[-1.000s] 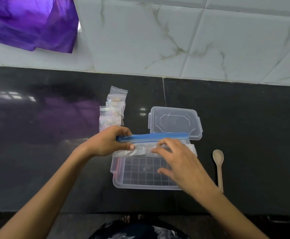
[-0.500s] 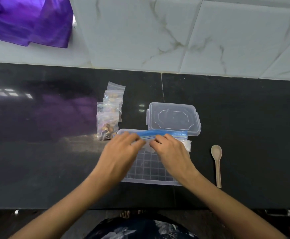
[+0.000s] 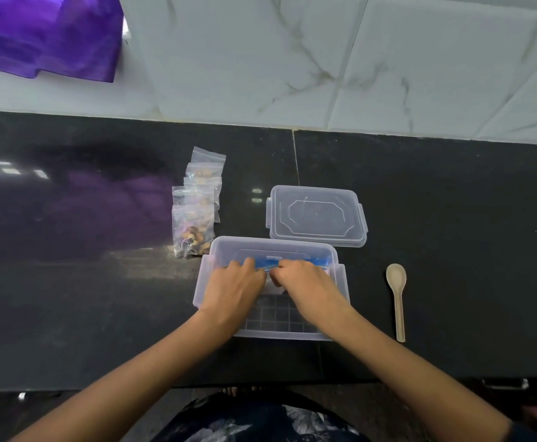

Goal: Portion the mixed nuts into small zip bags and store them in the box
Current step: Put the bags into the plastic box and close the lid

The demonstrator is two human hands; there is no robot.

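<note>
- My left hand [image 3: 233, 287] and right hand [image 3: 305, 283], fingers curled, pinch the blue-zippered clear plastic bag [image 3: 288, 261] inside the clear rectangular plastic box [image 3: 340, 282].
- Small filled zip bags [image 3: 193, 228] lie just left of it.

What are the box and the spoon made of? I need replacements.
The box looks like clear, slightly frosted plastic: the dark counter shows through its walls. The spoon is matte beige, perhaps wood or plastic; its look leaves that open.

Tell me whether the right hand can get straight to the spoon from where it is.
Probably yes. The right hand is in the box holding the blue-zip bag alongside the left hand; the spoon lies beside the box on bare counter, nothing between, once the bag is released.
</note>
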